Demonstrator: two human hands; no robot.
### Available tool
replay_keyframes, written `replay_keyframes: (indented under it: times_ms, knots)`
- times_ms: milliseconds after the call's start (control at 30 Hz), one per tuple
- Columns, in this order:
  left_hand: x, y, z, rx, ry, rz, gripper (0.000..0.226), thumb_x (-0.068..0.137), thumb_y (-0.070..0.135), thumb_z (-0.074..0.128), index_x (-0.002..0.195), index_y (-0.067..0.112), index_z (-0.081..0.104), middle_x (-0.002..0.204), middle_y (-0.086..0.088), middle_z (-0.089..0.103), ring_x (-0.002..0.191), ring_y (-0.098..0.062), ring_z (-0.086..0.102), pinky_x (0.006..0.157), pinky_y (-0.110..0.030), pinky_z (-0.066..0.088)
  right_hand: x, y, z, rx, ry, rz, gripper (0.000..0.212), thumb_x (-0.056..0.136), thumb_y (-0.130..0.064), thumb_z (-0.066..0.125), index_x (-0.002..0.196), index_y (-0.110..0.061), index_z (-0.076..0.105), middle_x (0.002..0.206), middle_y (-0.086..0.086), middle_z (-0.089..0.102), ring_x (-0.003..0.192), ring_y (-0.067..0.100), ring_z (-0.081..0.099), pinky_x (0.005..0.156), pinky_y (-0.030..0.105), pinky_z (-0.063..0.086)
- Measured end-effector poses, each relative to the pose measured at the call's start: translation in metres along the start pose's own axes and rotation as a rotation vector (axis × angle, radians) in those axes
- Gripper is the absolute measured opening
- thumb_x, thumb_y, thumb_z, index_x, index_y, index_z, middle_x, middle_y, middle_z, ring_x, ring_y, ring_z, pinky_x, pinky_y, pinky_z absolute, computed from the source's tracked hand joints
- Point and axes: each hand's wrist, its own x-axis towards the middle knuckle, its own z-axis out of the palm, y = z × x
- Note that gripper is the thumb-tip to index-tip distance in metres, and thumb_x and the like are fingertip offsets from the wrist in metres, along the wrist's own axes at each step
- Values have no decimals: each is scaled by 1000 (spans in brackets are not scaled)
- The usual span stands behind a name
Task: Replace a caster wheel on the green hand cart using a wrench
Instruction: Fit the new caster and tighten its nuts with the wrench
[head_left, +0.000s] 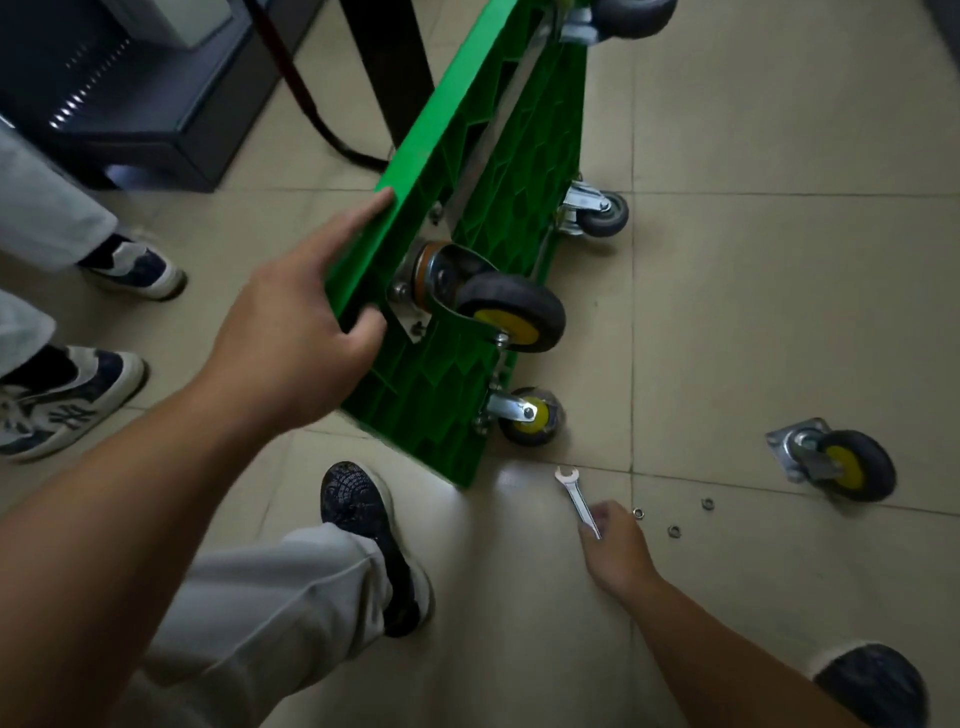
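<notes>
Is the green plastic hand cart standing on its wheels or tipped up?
Tipped on edge: the green plastic hand cart shows its ribbed underside, casters pointing sideways.

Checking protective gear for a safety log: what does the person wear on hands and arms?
Nothing visible. The left hand and right hand are ungloved, no sleeve is in view on either arm, and no watch or ring shows.
</notes>
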Motion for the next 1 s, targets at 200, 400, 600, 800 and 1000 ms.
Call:
replay_keyframes:
  times_ms: [200, 400, 600, 800, 1000]
  knots:
    - [10, -17, -6, 58, 14, 23, 84, 90, 8, 65, 146, 62, 34, 120, 12, 56, 59, -4, 58, 56, -15, 49, 37, 29, 19, 139, 38, 275, 5, 91, -4, 60, 96, -6, 61, 92, 14, 70, 82, 33, 65, 76, 38, 51]
    - [9, -21, -4, 28, 37, 75, 80, 91, 3, 65, 151, 49, 39, 137, 33, 47, 117, 10, 51, 101, -13, 42, 55, 24, 19, 185, 58, 325, 15, 83, 3, 58, 86, -6, 70, 69, 14, 67, 56, 33, 63, 45, 28, 46]
    - [5, -19, -5, 14, 43, 77, 79, 91, 5, 65, 151, 49, 38, 141, 30, 46, 120, 5, 53, 107, -28, 47, 53, 25, 13, 49, 82, 300, 11, 83, -3, 65, 82, -9, 74, 67, 13, 70, 39, 25, 64, 37, 20, 42]
    - [6, -20, -6, 35, 52, 74, 79, 91, 5, 65, 151, 49, 39, 145, 27, 47, 131, 9, 46, 108, -12, 39, 64, 19, -18, -145, 160, -12, 10, 81, -19, 74, 82, -17, 64, 74, -5, 61, 75, 28, 64, 66, 31, 47]
    - [6, -19, -5, 37, 52, 74, 77, 91, 4, 66, 151, 46, 41, 133, 40, 45, 122, 19, 47, 111, -23, 41, 77, 46, -42, -397, 66, -46, 45, 70, -25, 87, 103, -15, 58, 102, 7, 56, 95, 28, 57, 79, 37, 49]
